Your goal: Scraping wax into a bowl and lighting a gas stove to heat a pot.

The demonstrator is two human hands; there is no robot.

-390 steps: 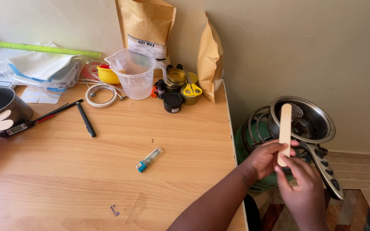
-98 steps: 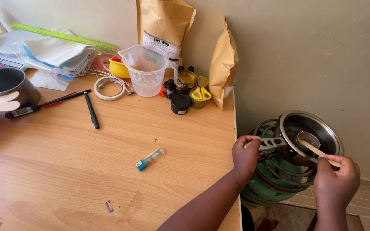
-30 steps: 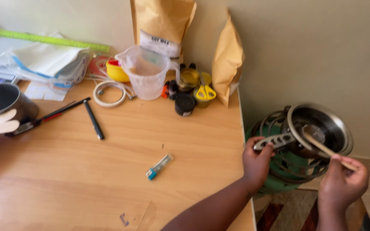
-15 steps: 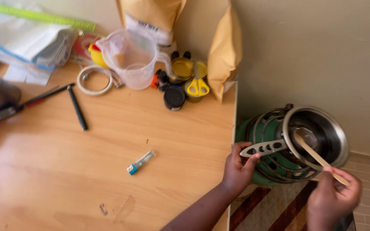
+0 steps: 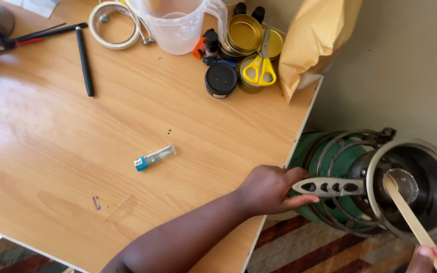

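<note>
Steel saucepan (image 5: 433, 167): slotted handle in left hand (image 5: 269, 189); flat wooden stick (image 5: 405, 212) inside.

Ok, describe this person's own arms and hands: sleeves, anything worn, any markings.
The left hand and its forearm are bare: no sleeve reaches as far up as the view shows, and no glove, watch, ring or bracelet shows. No marking is clear on the forearm. Of the right hand only a few bare fingers show at the bottom right corner, with no glove; its wrist and arm are out of view.
</note>
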